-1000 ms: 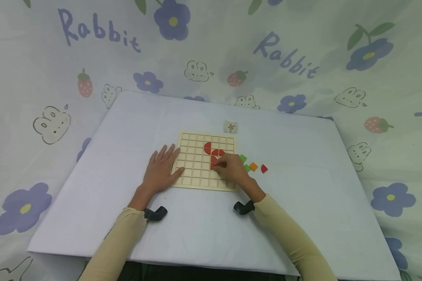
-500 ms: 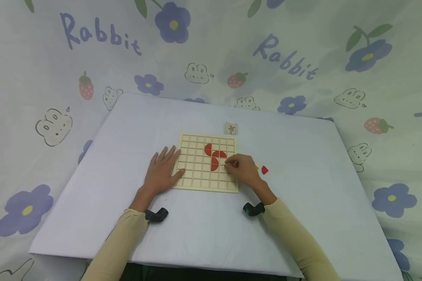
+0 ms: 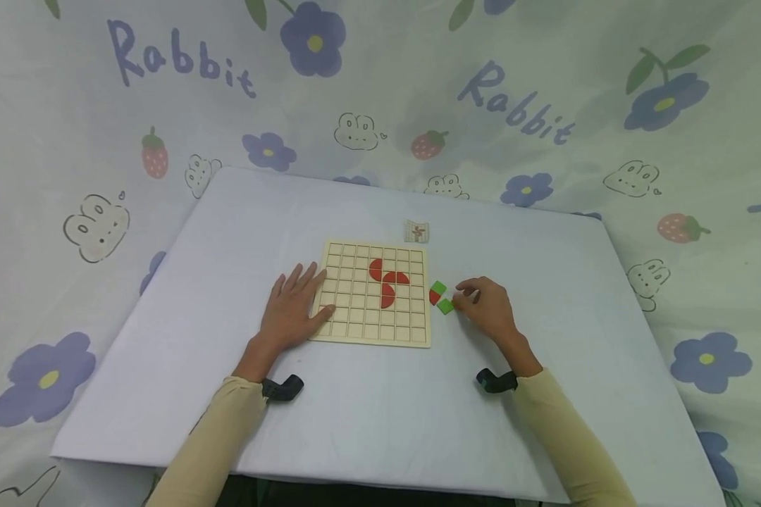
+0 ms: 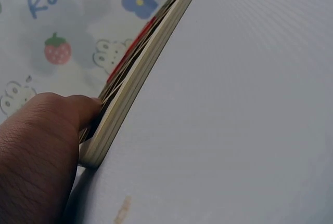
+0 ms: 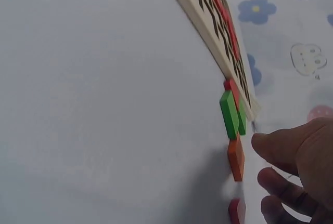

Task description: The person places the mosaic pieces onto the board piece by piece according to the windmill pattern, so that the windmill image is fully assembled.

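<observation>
Gridded board (image 3: 356, 290) touches the widely spread left grip (image 3: 289, 311); right grip (image 3: 491, 308), parted, holds nothing.

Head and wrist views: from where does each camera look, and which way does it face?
Head: on the head, facing forward and down at the grid board; left hand, right hand and sleeves show.
Left wrist: on that wrist, looking low along the grid board's side; part of the left hand shows.
Right wrist: on that wrist, looking low toward green pieces and the grid board; part of the right hand shows.
Head and right wrist share the grid board and green pieces.
</observation>
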Tool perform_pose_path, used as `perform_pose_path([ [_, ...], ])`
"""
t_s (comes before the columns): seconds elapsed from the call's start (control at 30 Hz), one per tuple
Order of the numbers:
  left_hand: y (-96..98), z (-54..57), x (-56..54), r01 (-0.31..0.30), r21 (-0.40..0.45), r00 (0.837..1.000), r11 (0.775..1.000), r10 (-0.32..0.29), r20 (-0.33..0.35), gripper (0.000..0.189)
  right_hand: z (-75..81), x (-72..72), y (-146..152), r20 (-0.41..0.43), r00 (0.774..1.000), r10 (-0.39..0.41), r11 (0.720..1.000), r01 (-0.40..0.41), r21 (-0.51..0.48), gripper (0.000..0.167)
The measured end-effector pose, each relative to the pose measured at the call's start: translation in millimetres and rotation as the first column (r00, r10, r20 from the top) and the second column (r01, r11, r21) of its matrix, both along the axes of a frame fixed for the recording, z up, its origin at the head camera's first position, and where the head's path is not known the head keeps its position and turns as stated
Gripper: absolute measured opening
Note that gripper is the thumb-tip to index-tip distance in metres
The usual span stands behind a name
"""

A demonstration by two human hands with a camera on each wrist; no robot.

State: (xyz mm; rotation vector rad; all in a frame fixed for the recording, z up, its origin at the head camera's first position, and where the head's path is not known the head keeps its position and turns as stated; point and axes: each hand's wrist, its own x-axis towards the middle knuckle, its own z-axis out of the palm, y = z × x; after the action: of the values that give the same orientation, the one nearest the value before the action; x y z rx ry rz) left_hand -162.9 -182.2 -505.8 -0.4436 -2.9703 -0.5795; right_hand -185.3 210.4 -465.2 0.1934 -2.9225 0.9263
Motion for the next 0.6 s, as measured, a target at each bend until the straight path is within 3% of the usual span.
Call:
perform_pose_path([
  [0.2, 0.2, -0.4, -1.2, -0.006, 0.000, 1.000, 1.000, 0.006, -0.001, 0.080, 2.0, 2.4, 14, 0.085, 0.996, -0.015, 0.999, 0.012, 0.037, 0.034],
  [0.5, 1.3, -1.9, -1.8, -0.009, 0.012, 1.000, 1.000, 0.009, 0.002, 0.079, 11.8, 4.0, 28, 0.213, 0.977, 0.022, 0.995, -0.041, 0.088, 0.035],
  [0.6, 0.0, -1.4, -1.2, -0.012, 0.008, 1.000, 1.000, 0.012, 0.004, 0.078, 13.6, 3.4, 33, 0.202, 0.978, 0.045, 0.994, -0.064, 0.088, 0.028],
])
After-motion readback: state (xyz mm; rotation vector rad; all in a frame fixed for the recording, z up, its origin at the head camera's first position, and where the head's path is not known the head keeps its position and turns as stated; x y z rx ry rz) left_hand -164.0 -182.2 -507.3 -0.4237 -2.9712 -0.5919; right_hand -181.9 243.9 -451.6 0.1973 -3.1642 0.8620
